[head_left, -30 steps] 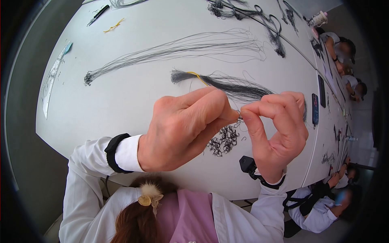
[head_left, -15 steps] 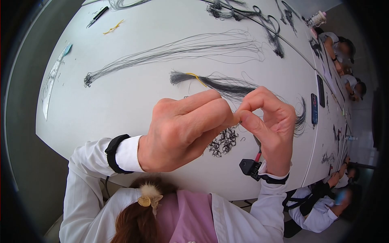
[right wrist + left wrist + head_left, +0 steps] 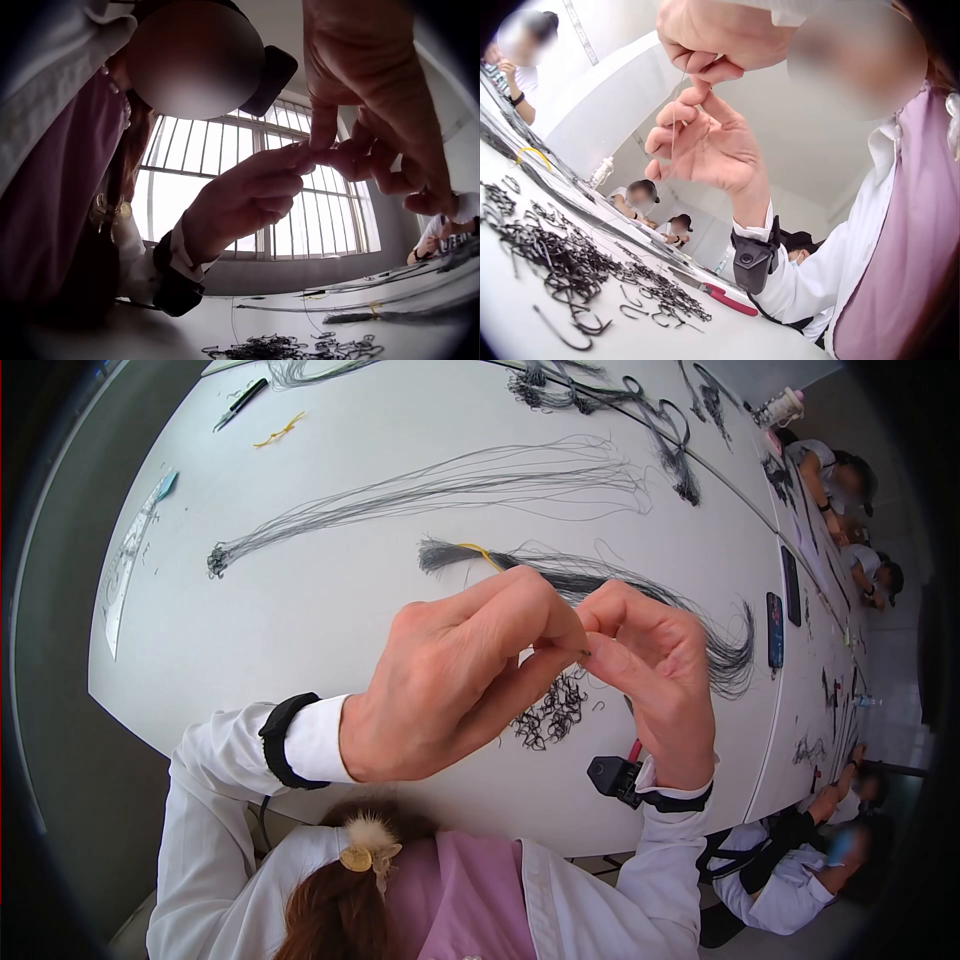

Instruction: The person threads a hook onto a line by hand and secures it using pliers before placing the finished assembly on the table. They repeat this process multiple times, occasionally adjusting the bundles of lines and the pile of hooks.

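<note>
Fingertip to fingertip, the left hand (image 3: 455, 675) and right hand (image 3: 660, 680) meet above the white table. The left thumb and forefinger pinch a small dark fish hook, almost wholly hidden by the fingers. At the same spot, the right thumb and forefinger pinch a thin fishing line (image 3: 674, 127), which hangs down in the left wrist view. Below the hands lies a heap of black fish hooks (image 3: 552, 712). Just beyond them is a dark bundle of lines (image 3: 440, 554) with a yellow tie, partly covered by the hands.
A red-handled tool (image 3: 731, 300) lies beside the hooks. Farther off is a spread bunch of lines with hooks (image 3: 380, 493). A ruler (image 3: 130, 570) and a pen (image 3: 240, 405) lie at the left, a phone (image 3: 775, 630) at the right. Other people sit along the right side.
The right hand has turned and drawn slightly left and down, its fingers folding closer against the left fingertips. The left hand has stayed nearly in place, and the hook is now more hidden.
</note>
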### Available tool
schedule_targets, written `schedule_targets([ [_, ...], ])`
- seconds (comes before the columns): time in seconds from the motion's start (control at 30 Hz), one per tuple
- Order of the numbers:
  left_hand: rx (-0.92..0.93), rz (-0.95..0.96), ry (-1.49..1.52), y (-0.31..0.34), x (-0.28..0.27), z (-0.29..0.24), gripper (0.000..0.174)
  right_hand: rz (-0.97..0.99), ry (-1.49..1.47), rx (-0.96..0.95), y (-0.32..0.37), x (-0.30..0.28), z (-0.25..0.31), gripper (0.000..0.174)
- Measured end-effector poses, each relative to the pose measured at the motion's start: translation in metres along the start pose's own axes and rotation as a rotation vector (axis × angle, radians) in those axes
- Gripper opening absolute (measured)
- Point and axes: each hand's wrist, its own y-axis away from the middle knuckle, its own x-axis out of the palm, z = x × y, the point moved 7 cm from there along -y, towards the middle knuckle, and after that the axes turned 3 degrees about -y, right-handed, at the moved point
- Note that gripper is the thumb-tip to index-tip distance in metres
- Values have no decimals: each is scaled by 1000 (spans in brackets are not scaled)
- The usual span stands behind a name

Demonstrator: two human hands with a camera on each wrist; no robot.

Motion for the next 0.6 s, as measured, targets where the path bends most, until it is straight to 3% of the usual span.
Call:
schedule_targets([
  [0.13, -109, 8, 96, 1, 3, 8, 15, -144, 124, -87, 0, -5, 9, 5],
  [0.2, -115, -20, 126, 2, 1, 11, 14, -228, 208, -298, 6, -8, 26, 7],
  [0.23, -106, -25, 120, 2, 0, 12, 13, -226, 208, -298, 7, -7, 27, 7],
  [0.3, -97, -29, 113, 2, 0, 11, 11, -226, 454, -394, 12, -1, 38, 9],
  [0.5, -98, 16, 93, 1, 2, 10, 9, -290, 469, -352, 13, -2, 33, 9],
  [0.6, -236, 47, 165, 2, 4, 14, 6, -302, 542, -451, 14, -1, 35, 10],
])
